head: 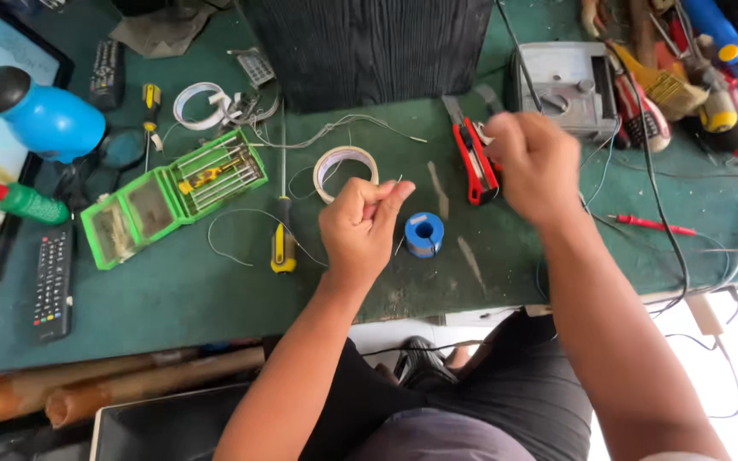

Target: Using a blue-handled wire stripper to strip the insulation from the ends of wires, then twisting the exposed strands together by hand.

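Observation:
My left hand hovers over the green bench top, fingers pinched on a thin wire whose tip sticks up near the thumb. My right hand is raised farther back, fingers curled, blurred by motion; what it pinches cannot be made out. A blue solder spool lies between the hands. A red utility knife rests just left of my right hand. A roll of pale tape sits behind my left hand.
A yellow-handled screwdriver, an open green parts case, a blue lamp, a green bottle and remote controls lie left. A grey box and tools are at the back right. A red probe lies right.

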